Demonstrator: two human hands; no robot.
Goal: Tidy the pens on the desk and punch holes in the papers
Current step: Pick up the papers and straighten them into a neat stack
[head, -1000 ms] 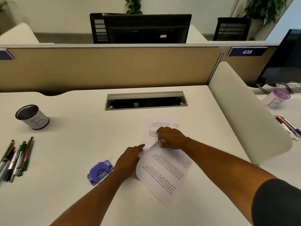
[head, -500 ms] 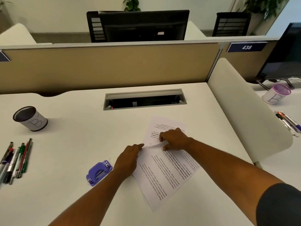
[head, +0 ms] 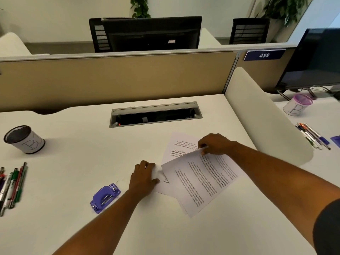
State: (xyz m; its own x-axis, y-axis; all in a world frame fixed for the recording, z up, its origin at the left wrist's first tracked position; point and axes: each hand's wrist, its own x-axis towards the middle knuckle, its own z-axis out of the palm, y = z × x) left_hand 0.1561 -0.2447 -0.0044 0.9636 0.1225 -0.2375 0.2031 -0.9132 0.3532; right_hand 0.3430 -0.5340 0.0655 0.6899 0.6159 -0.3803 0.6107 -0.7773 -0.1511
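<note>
Right hand: my right hand (head: 216, 144) pinches the far edge of the top printed white paper sheet (head: 200, 183) between thumb and curled fingers, lifting that edge off the desk so the sheet curves upward.
Left hand: my left hand (head: 144, 178) lies palm down with fingers bent, pressing on the near left corner of the lower white printed sheet (head: 179, 146); it clasps nothing that I can see.
Papers: both sheets lie at the middle of the white desk (head: 73, 162), just in front of the grey cable hatch (head: 155, 114). The top sheet overlaps the lower one at an angle, its text upside down to me; the lower sheet's far end shows beyond my right hand.
Hole punch: the small purple plastic hole punch (head: 105, 197) sits on the desk just left of my left forearm, apart from the papers.
Pens: a loose row of pens (head: 13, 184) with green, red, black and white barrels lies at the desk's left edge, side by side, pointing away from me.
Pen cup: a black mesh cup with a white label marked B (head: 24, 139) stands beyond the pens, near them but not touching.
Neighbouring desk: a purple-rimmed cup marked B (head: 297, 104) and more pens (head: 312, 136) sit past the white side divider (head: 261, 115).
</note>
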